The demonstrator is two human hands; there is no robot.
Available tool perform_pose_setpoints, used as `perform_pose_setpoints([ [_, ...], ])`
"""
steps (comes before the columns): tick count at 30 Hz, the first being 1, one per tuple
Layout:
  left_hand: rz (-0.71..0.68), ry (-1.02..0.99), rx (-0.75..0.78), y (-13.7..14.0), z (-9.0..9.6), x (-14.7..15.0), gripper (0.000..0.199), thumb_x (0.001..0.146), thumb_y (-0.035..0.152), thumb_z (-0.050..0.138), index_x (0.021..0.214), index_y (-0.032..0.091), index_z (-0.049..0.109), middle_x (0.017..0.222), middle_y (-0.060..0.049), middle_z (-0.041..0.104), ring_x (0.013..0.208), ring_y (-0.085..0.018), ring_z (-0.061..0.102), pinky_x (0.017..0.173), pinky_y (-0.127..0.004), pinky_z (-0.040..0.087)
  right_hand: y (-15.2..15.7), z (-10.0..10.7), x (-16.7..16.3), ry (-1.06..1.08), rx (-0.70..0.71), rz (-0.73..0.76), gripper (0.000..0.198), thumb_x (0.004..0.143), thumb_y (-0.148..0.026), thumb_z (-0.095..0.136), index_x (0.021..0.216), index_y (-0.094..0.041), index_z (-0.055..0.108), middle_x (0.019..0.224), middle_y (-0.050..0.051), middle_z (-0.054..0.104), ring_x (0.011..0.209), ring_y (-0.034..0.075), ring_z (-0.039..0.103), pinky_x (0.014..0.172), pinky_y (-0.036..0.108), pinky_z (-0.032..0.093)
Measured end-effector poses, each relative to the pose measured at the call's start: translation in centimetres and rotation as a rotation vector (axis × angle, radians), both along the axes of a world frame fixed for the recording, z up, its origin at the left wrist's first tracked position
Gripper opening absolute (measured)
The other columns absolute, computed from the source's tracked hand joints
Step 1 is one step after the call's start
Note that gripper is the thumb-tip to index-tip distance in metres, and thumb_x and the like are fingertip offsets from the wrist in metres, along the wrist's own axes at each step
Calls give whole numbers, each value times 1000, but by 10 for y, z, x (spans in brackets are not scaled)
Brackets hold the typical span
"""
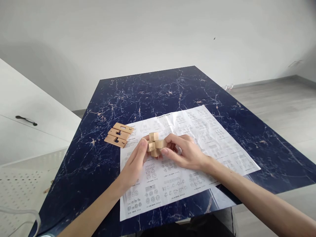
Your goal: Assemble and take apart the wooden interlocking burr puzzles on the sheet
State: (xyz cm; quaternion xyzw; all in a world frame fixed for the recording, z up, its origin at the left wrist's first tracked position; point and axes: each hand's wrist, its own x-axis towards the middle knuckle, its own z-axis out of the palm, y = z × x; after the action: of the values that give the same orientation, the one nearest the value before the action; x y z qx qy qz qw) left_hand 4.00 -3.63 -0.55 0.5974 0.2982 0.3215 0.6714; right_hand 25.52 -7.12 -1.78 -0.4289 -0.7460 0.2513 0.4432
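Observation:
Between my two hands is a small wooden interlocking puzzle (153, 144) of pale blocks, held over a printed sheet. My left hand (138, 158) grips its left side, the thumb pressed against the blocks. From the right, my right hand (184, 149) pinches a block that sticks out on that side. The far and lower faces of the puzzle are partly hidden by fingers. Under both hands lies the white instruction sheet (197, 131), printed with rows of small diagrams. Left of it, overlapping its edge, are three flat wooden pieces (118, 134) with cut-outs and numbers, laid side by side.
The dark blue marble-patterned table (148, 95) reaches back towards a pale wall. A white cabinet (44, 115) with a black handle stands at the left, above a white perforated panel (27, 177). A white cable (22, 212) curves at the lower left.

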Motion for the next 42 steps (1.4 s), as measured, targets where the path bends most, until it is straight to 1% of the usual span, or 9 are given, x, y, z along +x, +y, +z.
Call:
perform_pose_setpoints([
  [3,58,-77,-219,3,5,4,62,108,72,41,120,19,72,86,-4,66,69,-17,54,69,-32,50,-1,1,-2,30,-7,-37,26,104,-44,63,96,-22,53,68,-6,52,56,11,48,55,26,38],
  [6,102,-73,-274,4,8,6,65,104,77,44,113,18,70,74,-1,59,59,-14,44,60,-30,42,0,2,-4,2,-23,-54,25,104,-42,64,112,-20,54,77,-5,53,63,13,51,58,27,40],
  [17,77,247,16,-8,6,-4,69,108,77,20,149,24,38,63,8,43,53,-15,31,54,-29,30,3,1,-2,-72,-53,150,10,101,-24,66,94,-19,60,104,5,58,69,12,53,62,29,47],
  [20,35,255,183,-7,2,-8,68,109,74,17,152,25,36,70,5,50,57,-16,40,57,-30,37,4,3,0,20,-119,186,4,100,-17,65,98,-19,63,107,5,59,76,14,57,68,30,52],
  [23,13,250,477,-1,0,-13,71,105,78,37,155,28,37,109,-8,64,85,-21,59,76,-37,51,6,6,2,138,-230,256,8,99,-15,68,106,-20,67,109,4,62,82,14,61,73,30,54],
  [27,-88,207,683,8,6,-18,98,80,83,76,158,34,42,154,-14,49,128,-35,56,107,-51,50,8,7,6,280,-444,398,6,98,-21,73,101,-19,68,96,0,64,73,12,61,67,27,50],
  [33,-121,192,720,9,14,-19,79,81,54,92,150,37,56,142,-10,67,128,-35,64,110,-52,52,9,6,13,378,-693,599,20,102,-33,74,110,-17,65,75,-4,66,66,12,60,61,25,45],
  [38,-143,219,660,6,18,-17,72,79,52,94,141,35,63,133,-8,72,120,-32,68,103,-47,55,10,9,13,329,-670,673,19,104,-35,71,108,-16,71,78,-2,67,66,11,58,61,25,47],
  [42,-113,264,639,3,18,-17,70,79,49,96,139,35,63,134,-6,73,121,-31,68,104,-46,53,9,9,11,306,-619,603,21,103,-36,74,98,-16,74,76,-2,65,67,11,57,61,26,45],
])
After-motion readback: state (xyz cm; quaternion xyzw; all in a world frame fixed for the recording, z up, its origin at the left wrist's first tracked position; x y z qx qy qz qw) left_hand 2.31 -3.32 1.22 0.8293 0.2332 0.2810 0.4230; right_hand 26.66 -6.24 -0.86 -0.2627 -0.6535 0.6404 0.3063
